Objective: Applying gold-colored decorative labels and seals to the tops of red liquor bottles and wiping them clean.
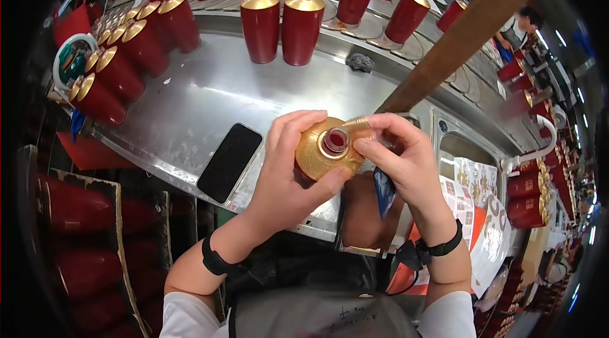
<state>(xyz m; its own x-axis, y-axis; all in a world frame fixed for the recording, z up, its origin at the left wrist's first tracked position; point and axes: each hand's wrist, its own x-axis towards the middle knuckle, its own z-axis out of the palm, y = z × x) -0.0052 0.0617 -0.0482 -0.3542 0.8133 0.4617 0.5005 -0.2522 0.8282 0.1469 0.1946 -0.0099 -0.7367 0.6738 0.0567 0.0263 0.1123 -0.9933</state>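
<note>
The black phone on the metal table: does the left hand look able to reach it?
Probably yes, once freed: nothing covers the phone, but the left hand is holding the gold-topped bottle.

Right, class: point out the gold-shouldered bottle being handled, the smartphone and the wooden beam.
Gold-shouldered bottle (314,151): head view, on its gold shoulder, left of the neck.
Smartphone (229,163): head view, middle of its dark screen.
Wooden beam (465,39): head view, about midway along its visible length.
</note>
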